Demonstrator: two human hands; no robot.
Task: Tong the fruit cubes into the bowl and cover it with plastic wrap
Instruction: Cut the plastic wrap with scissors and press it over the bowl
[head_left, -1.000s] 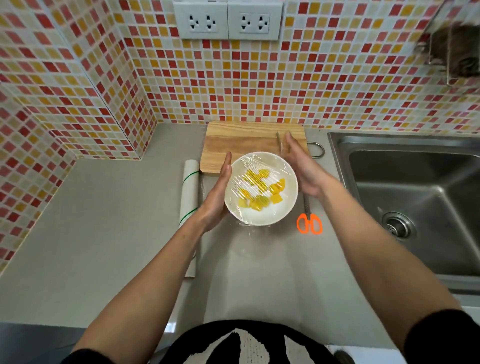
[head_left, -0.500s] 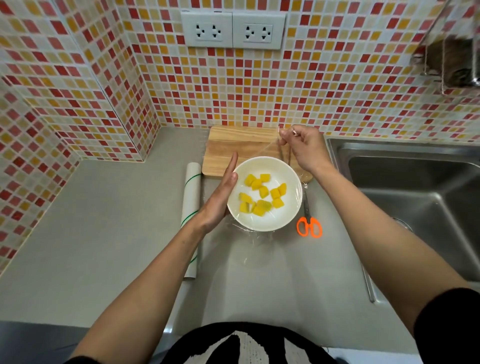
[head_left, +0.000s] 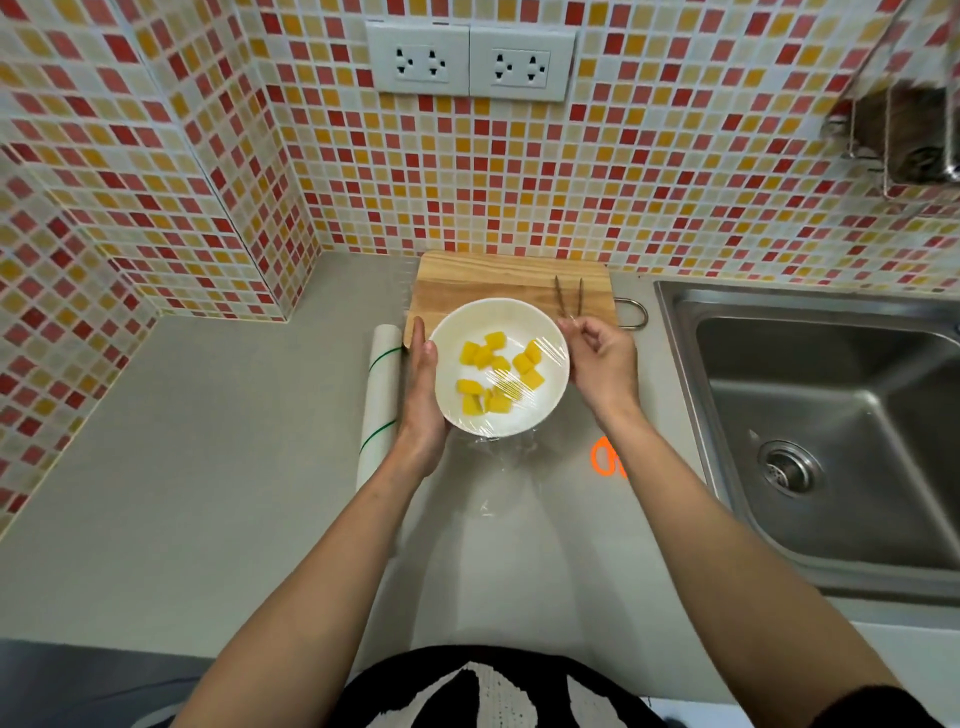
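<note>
A white bowl (head_left: 519, 312) holding several yellow fruit cubes (head_left: 498, 371) stands on the counter at the front edge of the wooden cutting board (head_left: 467, 280). Plastic wrap (head_left: 511, 387) is stretched over the bowl, and loose film lies crumpled in front of it. My left hand (head_left: 423, 395) presses flat against the bowl's left side with straight fingers. My right hand (head_left: 602, 358) is at the right rim, fingers curled, thumb and forefinger pinching the wrap's edge. Metal tongs (head_left: 569, 293) lie on the board just behind that hand.
A roll of plastic wrap (head_left: 382, 395) lies left of the bowl, beside my left hand. Orange-handled scissors (head_left: 602, 457) lie right of the bowl, partly under my right forearm. A steel sink (head_left: 831, 415) fills the right side. Tiled walls close the back and left.
My right hand lifted the wrap's edge above the board, then brought it down to the bowl's right rim. My left hand stayed flat against the left side.
</note>
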